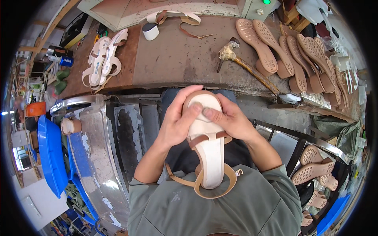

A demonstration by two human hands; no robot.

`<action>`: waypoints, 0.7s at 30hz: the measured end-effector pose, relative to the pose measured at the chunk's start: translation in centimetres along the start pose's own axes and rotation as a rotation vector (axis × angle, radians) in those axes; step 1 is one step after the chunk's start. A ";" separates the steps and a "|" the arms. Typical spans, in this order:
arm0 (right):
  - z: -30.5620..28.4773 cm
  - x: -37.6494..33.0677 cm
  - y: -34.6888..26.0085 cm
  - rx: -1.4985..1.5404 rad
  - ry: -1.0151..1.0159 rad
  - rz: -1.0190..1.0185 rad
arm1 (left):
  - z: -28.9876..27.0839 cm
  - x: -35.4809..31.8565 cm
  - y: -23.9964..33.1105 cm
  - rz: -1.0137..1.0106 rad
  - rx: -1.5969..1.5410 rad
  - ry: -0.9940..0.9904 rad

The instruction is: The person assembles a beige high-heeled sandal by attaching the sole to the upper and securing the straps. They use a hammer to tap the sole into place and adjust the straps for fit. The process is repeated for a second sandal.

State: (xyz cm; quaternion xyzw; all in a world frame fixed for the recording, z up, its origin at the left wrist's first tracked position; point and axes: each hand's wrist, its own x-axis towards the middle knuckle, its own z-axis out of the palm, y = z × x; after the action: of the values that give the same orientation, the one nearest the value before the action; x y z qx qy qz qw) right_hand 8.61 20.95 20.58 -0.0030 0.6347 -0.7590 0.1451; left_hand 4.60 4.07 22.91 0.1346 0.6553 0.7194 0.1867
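A sandal (211,161) with a white insole and tan straps is held in front of my chest, its toe end pointing away from me. My left hand (178,122) grips the toe end from the left, thumb pressed on the insole. From the other side my right hand (232,120) closes round the same end, its thumb beside the left one. The fingers of both hands curl behind the sole and are partly hidden. Near my shirt, the ankle strap loops around the heel end, with a small buckle on its right.
Across the worn workbench (177,55) lie a hammer (236,59), several tan soles (258,45), loose straps (189,23), a white block-shaped piece (150,31) and a pair of white sandals (103,61). A metal stand (92,153) and blue basin (51,157) are left; more soles (313,171) sit right.
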 end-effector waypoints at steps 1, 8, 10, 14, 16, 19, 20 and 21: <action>0.0 -0.1 -0.3 -0.065 -0.015 -0.026 | -0.4 0.2 0.5 0.061 0.068 -0.049; 0.1 -1.3 -3.8 -0.283 -0.145 -0.100 | -1.7 0.1 3.0 0.617 0.547 -0.155; 0.2 -1.5 -4.8 -0.283 -0.162 -0.086 | -1.6 -0.3 3.2 0.641 0.611 -0.172; -0.2 -0.5 -3.6 -0.253 -0.153 -0.158 | -1.7 -0.9 2.7 0.467 0.559 -0.212; -0.7 0.4 -4.2 -0.052 -0.091 -0.101 | -2.1 -0.7 1.2 0.196 0.109 -0.166; -1.0 0.7 -4.8 0.281 0.217 -0.286 | -3.3 0.1 -4.0 -0.102 -0.417 -0.004; -0.9 0.5 -5.2 0.376 0.309 -0.365 | -2.4 -0.9 -5.9 -0.003 -0.326 -0.052; -0.7 0.3 -5.6 0.483 0.388 -0.440 | -1.3 -2.3 -6.5 0.037 -0.626 -0.114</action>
State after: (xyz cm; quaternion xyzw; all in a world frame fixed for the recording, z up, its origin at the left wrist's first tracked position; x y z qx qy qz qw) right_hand 6.96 22.38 25.74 0.0386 0.4373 -0.8863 -0.1476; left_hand 6.70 2.37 16.39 0.1223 0.3879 0.8808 0.2423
